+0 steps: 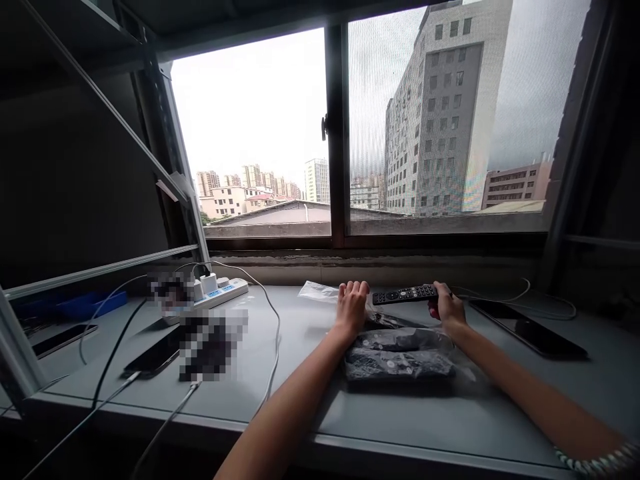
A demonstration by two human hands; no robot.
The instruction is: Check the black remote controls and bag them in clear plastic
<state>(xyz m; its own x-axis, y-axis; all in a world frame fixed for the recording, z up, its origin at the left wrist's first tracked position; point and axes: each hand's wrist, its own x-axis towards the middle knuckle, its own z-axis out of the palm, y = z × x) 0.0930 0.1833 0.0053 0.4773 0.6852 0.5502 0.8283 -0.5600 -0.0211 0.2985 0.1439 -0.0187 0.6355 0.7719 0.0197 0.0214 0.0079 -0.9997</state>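
My right hand [449,307] grips one end of a black remote control [405,294], raised above the desk with its buttons showing. My left hand [352,307] is beside the remote's other end, fingers curled over a clear plastic bag [319,291] that sticks out to its left. The underside of this grip is hidden. Between my forearms lie several black remotes in clear plastic sleeves; the nearest wrapped remote [400,364] faces up. Behind it is another wrapped remote [395,339], and a dark one farther back is partly covered.
A phone [530,328] rests on the desk [380,427] at the right. To the left are a white power strip [220,293], a cabled phone [157,350], loose white cables and a blurred patch. A metal shelf post [177,147] rises at the left, before the window.
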